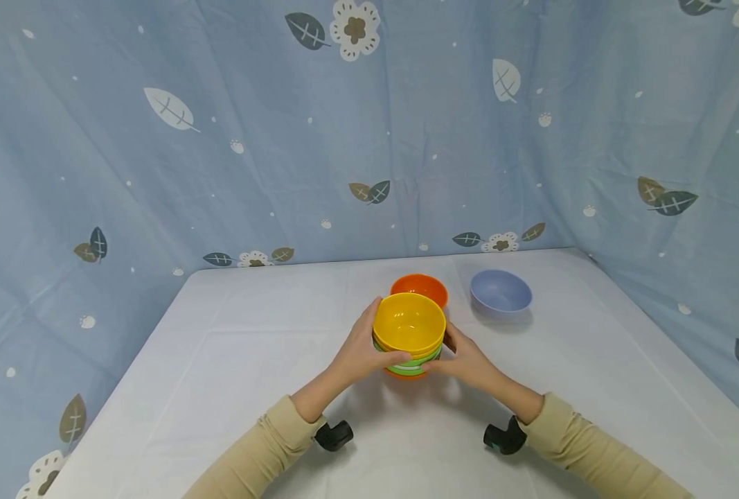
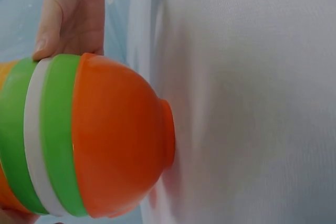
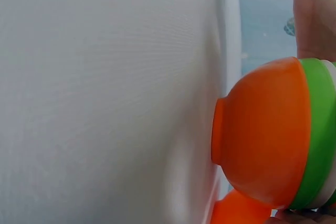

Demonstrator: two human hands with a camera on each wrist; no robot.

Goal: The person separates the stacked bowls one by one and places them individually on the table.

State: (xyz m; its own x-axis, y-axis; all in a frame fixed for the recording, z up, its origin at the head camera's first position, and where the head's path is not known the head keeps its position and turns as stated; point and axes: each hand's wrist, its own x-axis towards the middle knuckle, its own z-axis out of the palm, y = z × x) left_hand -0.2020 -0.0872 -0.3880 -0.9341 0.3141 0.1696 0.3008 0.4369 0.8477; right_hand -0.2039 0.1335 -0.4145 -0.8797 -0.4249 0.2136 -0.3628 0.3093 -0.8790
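Observation:
Both hands hold a stack of nested bowls between them. A yellow bowl (image 1: 409,323) is uppermost, green and white rims (image 2: 37,135) show below it, and an orange bowl (image 2: 118,135) forms the bottom. My left hand (image 1: 369,346) grips the stack's left side, thumb across the near side. From the right, my right hand (image 1: 469,357) grips it the same way, with its thumb near the green rims. In the right wrist view the bottom bowl's foot (image 3: 218,132) is right at the white cloth. The stack partly covers another orange bowl (image 1: 422,285) behind it.
A periwinkle-blue bowl (image 1: 501,292) stands upright at the back right of the white-covered table (image 1: 251,333). A patterned blue curtain (image 1: 251,152) hangs behind and beside the table. Black wrist-worn devices (image 1: 334,436) sit under both sleeve cuffs.

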